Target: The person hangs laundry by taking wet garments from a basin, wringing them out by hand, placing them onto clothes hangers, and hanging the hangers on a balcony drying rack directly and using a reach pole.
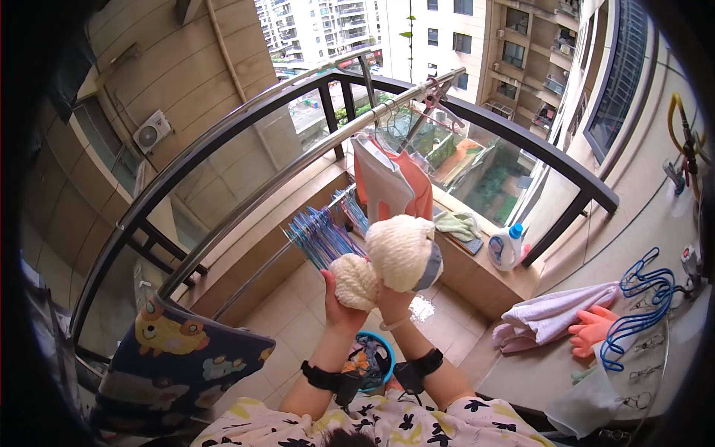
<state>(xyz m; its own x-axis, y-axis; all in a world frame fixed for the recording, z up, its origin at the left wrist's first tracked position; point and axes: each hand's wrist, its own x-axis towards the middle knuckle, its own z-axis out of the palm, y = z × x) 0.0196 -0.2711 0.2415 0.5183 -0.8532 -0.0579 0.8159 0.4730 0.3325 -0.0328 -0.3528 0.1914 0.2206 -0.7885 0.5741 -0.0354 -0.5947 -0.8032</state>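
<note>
Both my hands are raised in front of me over the balcony floor. My left hand (341, 307) is curled round a smaller fluffy cream bundle (354, 281), its thumb up along the left side. Beside it my right hand (395, 304) holds a larger fluffy cream piece (401, 249) from below, with a grey patch (430, 268) on its right side. The two cream pieces touch; whether they are joined, and exactly what they are, I cannot tell. Most of my right fingers are hidden behind the fluff.
A blue basin (389, 350) with dark laundry stands below my forearms. Blue and purple hangers (320, 235) and coral and white clothes (398, 182) hang ahead. A detergent bottle (506, 249) stands on the ledge. Coral rubber gloves (593, 329) lie right; a patterned mat (175, 365) hangs left.
</note>
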